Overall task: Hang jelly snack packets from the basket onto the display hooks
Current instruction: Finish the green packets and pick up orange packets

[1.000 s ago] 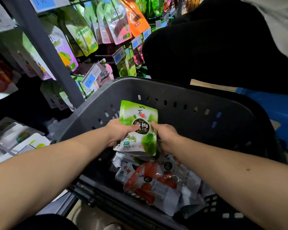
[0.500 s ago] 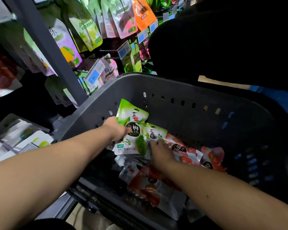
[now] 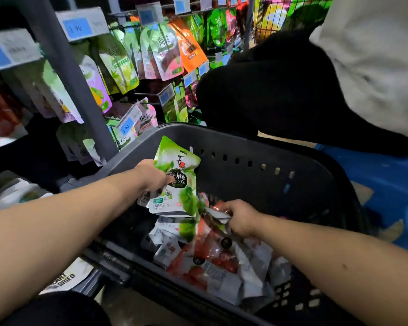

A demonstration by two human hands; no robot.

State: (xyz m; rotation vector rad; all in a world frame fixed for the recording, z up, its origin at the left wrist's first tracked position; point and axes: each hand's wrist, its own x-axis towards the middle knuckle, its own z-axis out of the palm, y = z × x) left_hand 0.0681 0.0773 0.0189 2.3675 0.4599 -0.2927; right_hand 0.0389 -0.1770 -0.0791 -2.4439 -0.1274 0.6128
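Inside the dark grey basket (image 3: 304, 191), above the pile, a green packet (image 3: 177, 184) stands nearly upright, its printed face to the camera. Its long axis runs from the pile up toward the far rim. The top edge points up and slightly left, and the white bottom band sits just over the heap. The left hand (image 3: 151, 176) is at the packet's left edge, about mid-height, with its thumb laid across the front and its fingers curled behind, gripping it. A second pale edge shows behind the lower left corner (whether that is another packet in the same grip cannot be told).

The right hand (image 3: 240, 217) is lower and to the right of the green packet, well down in the basket. Its fingers are curled and pinch the silvery edge of a blurred packet (image 3: 218, 215) that lies among the red packets (image 3: 210, 257) heaped on the basket floor.

Beyond the basket's left rim a grey upright post (image 3: 78, 90) crosses the display. Hanging packets (image 3: 165, 55) in green, pink and orange fill the display hooks (image 3: 146, 93), with blue price tags (image 3: 80, 27) at the front. To the right, another person in black (image 3: 280, 90) is close against the basket's far rim, and a blue floor (image 3: 386, 184) shows past it.
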